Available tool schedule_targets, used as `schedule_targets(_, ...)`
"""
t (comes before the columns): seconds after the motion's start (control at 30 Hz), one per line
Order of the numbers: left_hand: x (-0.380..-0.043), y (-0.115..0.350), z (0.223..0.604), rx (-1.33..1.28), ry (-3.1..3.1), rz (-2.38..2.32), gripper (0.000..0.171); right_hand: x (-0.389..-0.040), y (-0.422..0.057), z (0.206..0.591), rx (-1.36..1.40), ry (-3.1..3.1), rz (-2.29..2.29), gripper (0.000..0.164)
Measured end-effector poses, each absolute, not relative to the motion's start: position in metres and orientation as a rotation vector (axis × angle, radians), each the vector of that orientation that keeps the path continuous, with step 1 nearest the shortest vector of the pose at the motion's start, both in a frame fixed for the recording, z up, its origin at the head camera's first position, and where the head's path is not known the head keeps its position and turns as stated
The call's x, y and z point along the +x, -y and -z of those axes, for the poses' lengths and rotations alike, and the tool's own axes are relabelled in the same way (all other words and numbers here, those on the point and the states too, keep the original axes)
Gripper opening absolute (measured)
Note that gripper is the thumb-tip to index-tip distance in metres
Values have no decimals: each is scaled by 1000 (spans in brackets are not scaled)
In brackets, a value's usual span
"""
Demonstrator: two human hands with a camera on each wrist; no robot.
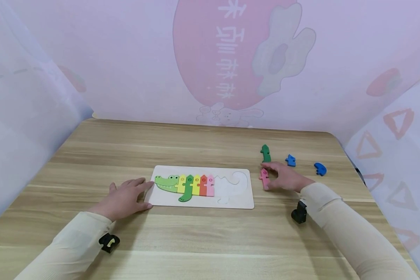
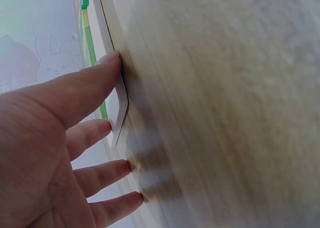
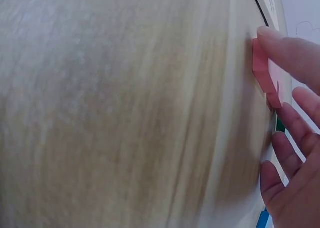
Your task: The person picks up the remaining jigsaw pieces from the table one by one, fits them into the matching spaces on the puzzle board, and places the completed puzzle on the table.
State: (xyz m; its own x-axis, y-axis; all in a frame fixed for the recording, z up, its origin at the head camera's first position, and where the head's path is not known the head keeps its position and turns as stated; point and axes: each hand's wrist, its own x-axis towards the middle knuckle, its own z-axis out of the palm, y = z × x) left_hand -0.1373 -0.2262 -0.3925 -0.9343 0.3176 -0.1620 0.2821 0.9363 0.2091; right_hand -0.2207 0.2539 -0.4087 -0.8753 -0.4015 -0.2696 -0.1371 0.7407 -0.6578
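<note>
On the table lies a pale puzzle board [image 1: 199,205] with a crocodile picture; its left part holds a green head [image 1: 167,183] and several coloured numbered pieces, and its right part shows a bare outline. My left hand [image 1: 124,198] rests at the board's left end, thumb and index finger touching the edge, fingers spread in the left wrist view. Right of the board, my right hand [image 1: 285,177] pinches a pink puzzle piece [image 1: 264,178] lengthwise between thumb and index finger. In the right wrist view the thumb is against one end of this pink piece [image 3: 261,62].
A green puzzle piece [image 1: 266,153] lies just beyond the right hand. Two blue pieces, a small one [image 1: 291,160] and a curved one [image 1: 320,169], lie farther right. Printed cloth walls [image 1: 136,70] surround the wooden table [image 1: 196,245] at the back and sides.
</note>
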Motion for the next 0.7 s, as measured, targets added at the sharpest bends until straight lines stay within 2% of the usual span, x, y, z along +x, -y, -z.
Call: schedule_targets(0.7,-137,225,394,456,-2905,-291,68,-218,-252,409,-470,-2609,829,75)
